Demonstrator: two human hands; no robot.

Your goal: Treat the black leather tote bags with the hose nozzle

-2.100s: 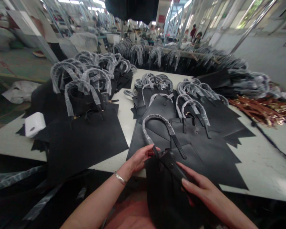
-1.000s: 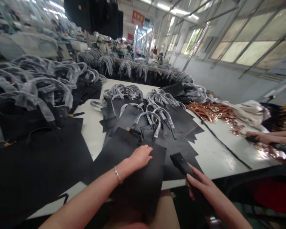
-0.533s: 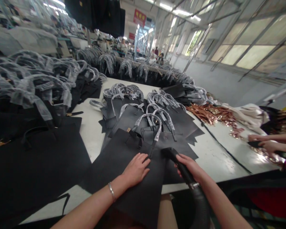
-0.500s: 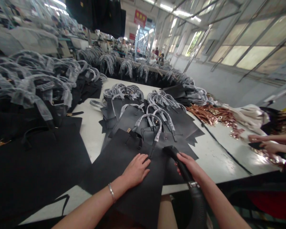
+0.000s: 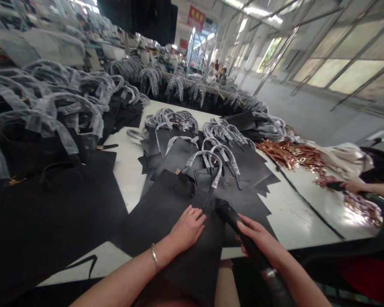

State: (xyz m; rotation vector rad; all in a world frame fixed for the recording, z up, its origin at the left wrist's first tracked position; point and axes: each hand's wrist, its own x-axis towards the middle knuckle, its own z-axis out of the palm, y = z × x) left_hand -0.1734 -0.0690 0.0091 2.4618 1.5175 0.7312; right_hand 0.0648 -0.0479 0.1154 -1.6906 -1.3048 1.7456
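Landmark: black bag [image 5: 156, 213], lying flat near the front of the table [image 5: 310, 217], lower edge hanging over the near side. Left hand [image 5: 188, 228] is palm down on its front panel, fingers loosely together, pressing flat, not gripping anything. Silver bracelet [image 5: 154, 258] on that wrist. Right hand [image 5: 254, 232], just right of the bag, is wrapped round a black nozzle [image 5: 232, 219]; hose [image 5: 280, 290] runs off below. Nozzle tip is at the bag's right edge; contact or small gap, can't tell. Bag's plastic-wrapped handle [image 5: 205, 154] arches up at its top edge, gold clasp [image 5: 178, 172] by the handle's left end.

Around the bag: stacked black bags [image 5: 184, 149] right behind it, more bags [image 5: 51, 213] to its left, handles wrapped too. Well right of it: black cord [image 5: 302, 196] on the table, brown straps [image 5: 284, 153] with gold metal bits beyond. Farther right, a co-worker's hand [image 5: 353, 186] holds a dark tool [image 5: 336, 186], details blurred.
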